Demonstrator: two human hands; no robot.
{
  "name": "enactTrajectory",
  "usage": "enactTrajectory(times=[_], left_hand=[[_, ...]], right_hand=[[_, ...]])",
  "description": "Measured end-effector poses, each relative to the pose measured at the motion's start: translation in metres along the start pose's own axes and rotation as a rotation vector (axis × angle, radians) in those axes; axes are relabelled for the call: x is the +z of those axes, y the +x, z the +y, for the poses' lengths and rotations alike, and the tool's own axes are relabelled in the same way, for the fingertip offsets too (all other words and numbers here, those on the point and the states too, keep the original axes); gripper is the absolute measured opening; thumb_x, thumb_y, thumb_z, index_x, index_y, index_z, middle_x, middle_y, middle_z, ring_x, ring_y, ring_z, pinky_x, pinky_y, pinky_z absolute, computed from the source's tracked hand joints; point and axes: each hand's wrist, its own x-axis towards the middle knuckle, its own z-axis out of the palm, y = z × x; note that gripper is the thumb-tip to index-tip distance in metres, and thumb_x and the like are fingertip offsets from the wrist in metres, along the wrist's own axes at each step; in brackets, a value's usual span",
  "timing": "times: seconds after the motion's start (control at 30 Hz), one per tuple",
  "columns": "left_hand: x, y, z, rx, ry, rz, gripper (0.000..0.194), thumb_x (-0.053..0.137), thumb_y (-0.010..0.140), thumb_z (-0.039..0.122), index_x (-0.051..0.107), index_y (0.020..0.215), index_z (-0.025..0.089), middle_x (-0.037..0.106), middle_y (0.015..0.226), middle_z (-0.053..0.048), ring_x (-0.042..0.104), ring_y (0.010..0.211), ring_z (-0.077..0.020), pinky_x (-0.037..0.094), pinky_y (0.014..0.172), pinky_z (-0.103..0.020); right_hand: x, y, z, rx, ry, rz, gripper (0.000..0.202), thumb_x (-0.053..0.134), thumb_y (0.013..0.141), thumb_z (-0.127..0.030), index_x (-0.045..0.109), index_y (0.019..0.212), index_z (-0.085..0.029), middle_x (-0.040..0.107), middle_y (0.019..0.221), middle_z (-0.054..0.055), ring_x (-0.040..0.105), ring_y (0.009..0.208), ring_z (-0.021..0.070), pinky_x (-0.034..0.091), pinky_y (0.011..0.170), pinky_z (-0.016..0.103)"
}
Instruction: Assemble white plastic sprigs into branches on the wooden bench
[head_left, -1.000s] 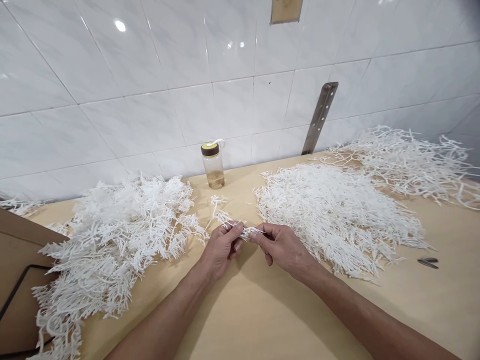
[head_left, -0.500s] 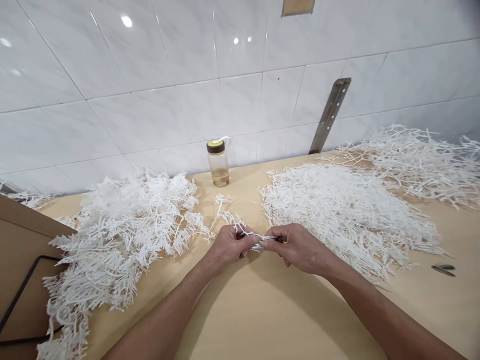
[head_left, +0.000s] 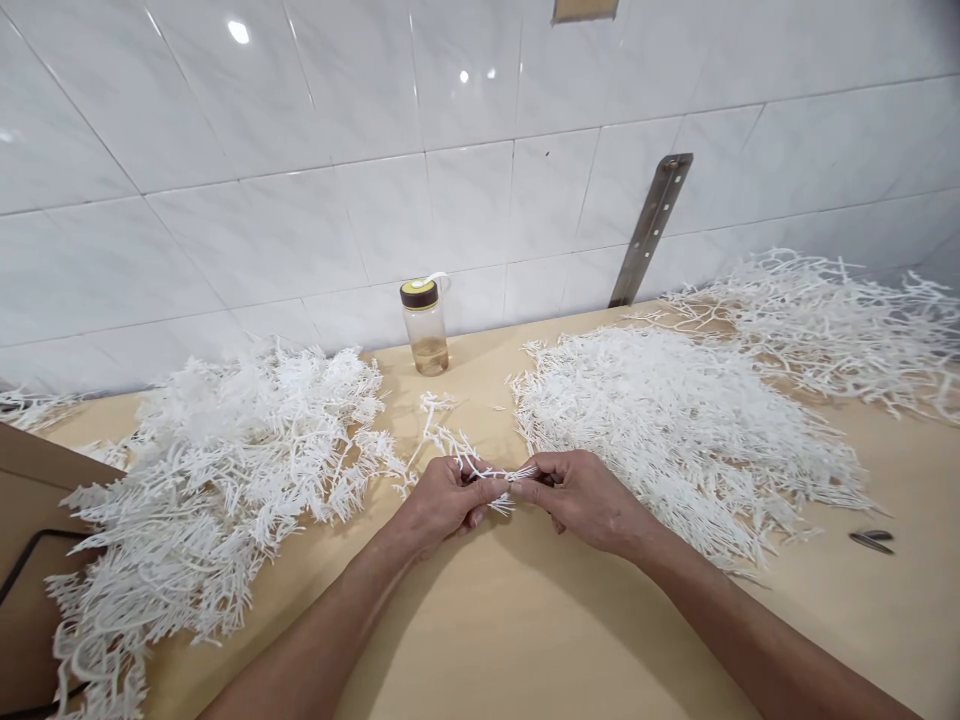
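A white branched piece point(head_left: 451, 442) runs from the table up into my left hand point(head_left: 448, 500), whose thumb and fingers pinch it. My right hand point(head_left: 581, 498) is closed at the same spot, its thumb and fingertips meeting those of my left hand on the thin white strands. Short white tips stick out below and between the fingers. A heap of white branched pieces point(head_left: 247, 460) lies left of my hands, and a pile of thin white strands point(head_left: 675, 430) lies to the right.
A clear bottle with a dark and yellow lid point(head_left: 425, 330) stands near the tiled wall. A looser white pile point(head_left: 832, 320) is at the back right. Small metal snips point(head_left: 871, 541) lie at the right, a cardboard box point(head_left: 37, 560) at the left. A metal bracket point(head_left: 651, 230) leans at the wall.
The whole view has shifted slightly, so things appear a little further left. Both hands stay together on the white piece, their fingertips now closer to each other.
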Motion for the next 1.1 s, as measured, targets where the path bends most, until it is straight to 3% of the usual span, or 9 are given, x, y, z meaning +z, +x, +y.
enactTrajectory(times=[0.13, 0.43, 0.7, 0.83, 0.93, 1.1], left_hand=[[0.003, 0.0, -0.001, -0.01, -0.015, 0.036, 0.04, 0.076, 0.072, 0.052, 0.065, 0.076, 0.015, 0.045, 0.044, 0.007, 0.029, 0.037, -0.0046, 0.019, 0.037, -0.02], [-0.001, -0.001, 0.001, -0.011, -0.125, -0.032, 0.04, 0.07, 0.08, 0.053, 0.059, 0.069, 0.016, 0.043, 0.042, 0.006, 0.026, 0.038, -0.0047, 0.016, 0.037, -0.021], [0.004, -0.002, -0.001, 0.017, -0.117, 0.051, 0.041, 0.073, 0.076, 0.055, 0.058, 0.072, 0.016, 0.042, 0.043, 0.007, 0.025, 0.038, -0.0043, 0.014, 0.039, -0.022], [0.006, 0.0, -0.002, 0.017, -0.1, 0.056, 0.041, 0.074, 0.075, 0.055, 0.058, 0.075, 0.016, 0.042, 0.044, 0.008, 0.023, 0.038, -0.0039, 0.013, 0.039, -0.021], [0.006, 0.001, -0.003, 0.018, -0.097, 0.074, 0.041, 0.074, 0.075, 0.054, 0.059, 0.077, 0.016, 0.041, 0.043, 0.008, 0.022, 0.037, -0.0037, 0.013, 0.039, -0.021], [0.006, 0.001, -0.003, 0.009, -0.063, 0.053, 0.041, 0.071, 0.078, 0.055, 0.06, 0.077, 0.016, 0.042, 0.044, 0.008, 0.023, 0.037, -0.0035, 0.015, 0.038, -0.02]], right_hand=[[-0.004, 0.0, 0.002, -0.025, -0.005, -0.045, 0.032, 0.063, 0.083, -0.047, 0.068, 0.071, -0.018, 0.05, 0.049, -0.004, 0.049, 0.043, 0.0111, 0.034, 0.043, 0.023], [0.002, -0.001, 0.001, -0.054, 0.145, -0.108, 0.028, 0.063, 0.086, -0.043, 0.065, 0.074, -0.018, 0.053, 0.057, -0.004, 0.05, 0.046, 0.0091, 0.039, 0.044, 0.021], [-0.002, -0.002, 0.0, -0.213, 0.056, 0.125, 0.023, 0.063, 0.087, -0.036, 0.069, 0.103, -0.02, 0.066, 0.078, 0.002, 0.056, 0.051, 0.0104, 0.047, 0.05, 0.024], [-0.004, -0.001, 0.003, -0.37, -0.021, 0.218, 0.018, 0.063, 0.088, -0.031, 0.071, 0.101, -0.02, 0.069, 0.092, 0.005, 0.061, 0.064, 0.0125, 0.049, 0.055, 0.025], [-0.005, 0.001, 0.005, -0.475, -0.072, 0.221, 0.011, 0.062, 0.089, -0.026, 0.072, 0.09, -0.02, 0.069, 0.089, 0.004, 0.061, 0.071, 0.0134, 0.048, 0.06, 0.025], [-0.008, 0.0, 0.005, -0.492, -0.134, 0.233, 0.013, 0.061, 0.091, -0.022, 0.069, 0.081, -0.019, 0.069, 0.082, 0.003, 0.06, 0.07, 0.013, 0.046, 0.064, 0.025]])
